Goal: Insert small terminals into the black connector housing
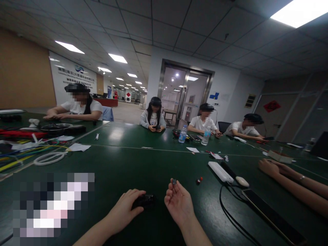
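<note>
Near the front middle of the green table, my left hand (126,206) curls round a small black object (148,201). Its dark body rests on the tabletop and sticks out past my thumb; its kind does not show clearly. My right hand (180,205) is turned palm up beside it, fingers bent. Between its thumb and fingertip is pinched a tiny grey, shiny piece (174,182), too small to name. A small dark piece with an orange-red end (199,180) lies on the table just right of my right hand.
To the right lie a white power strip (220,171), black cables (225,208) and a dark phone-like slab (271,215). A neighbour's forearms (294,177) rest at the right edge. Two water bottles (182,134), a coiled white cable (50,158) and several seated people are farther off.
</note>
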The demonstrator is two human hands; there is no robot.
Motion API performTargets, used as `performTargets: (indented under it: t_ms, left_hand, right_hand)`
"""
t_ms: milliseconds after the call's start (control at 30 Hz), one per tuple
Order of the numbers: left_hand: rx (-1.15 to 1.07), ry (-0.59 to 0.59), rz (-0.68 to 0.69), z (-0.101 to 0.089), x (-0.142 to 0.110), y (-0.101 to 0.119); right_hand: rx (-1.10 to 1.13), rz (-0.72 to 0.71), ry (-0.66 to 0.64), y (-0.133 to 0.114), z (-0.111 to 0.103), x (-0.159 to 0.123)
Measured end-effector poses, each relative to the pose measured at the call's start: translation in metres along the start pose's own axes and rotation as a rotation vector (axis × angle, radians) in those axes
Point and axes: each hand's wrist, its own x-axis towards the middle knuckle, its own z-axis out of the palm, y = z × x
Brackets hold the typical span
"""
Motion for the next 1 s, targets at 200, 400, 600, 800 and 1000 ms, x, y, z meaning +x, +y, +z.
performTargets:
  t_ms: [200, 400, 600, 800, 1000]
  left_hand:
    - [0.012, -0.001, 0.012, 0.0, 0.0, 0.0]
    - [0.004, -0.005, 0.006, -0.002, 0.001, 0.004]
    - [0.007, -0.018, -0.021, -0.005, -0.001, 0.01]
    - [-0.004, -0.018, -0.029, -0.006, -0.001, 0.013]
    - [0.001, -0.021, -0.019, -0.005, -0.001, 0.009]
  right_hand:
    - [0.007, 0.0, -0.009, 0.0, 0.0, -0.001]
    - [-0.003, -0.007, -0.012, 0.0, 0.0, -0.001]
    - [-0.017, -0.008, -0.015, 0.0, -0.002, 0.0]
    - [-0.033, -0.008, -0.019, 0.0, -0.004, 0.003]
    - [-0.029, -0.006, -0.025, 0.0, -0.003, 0.002]
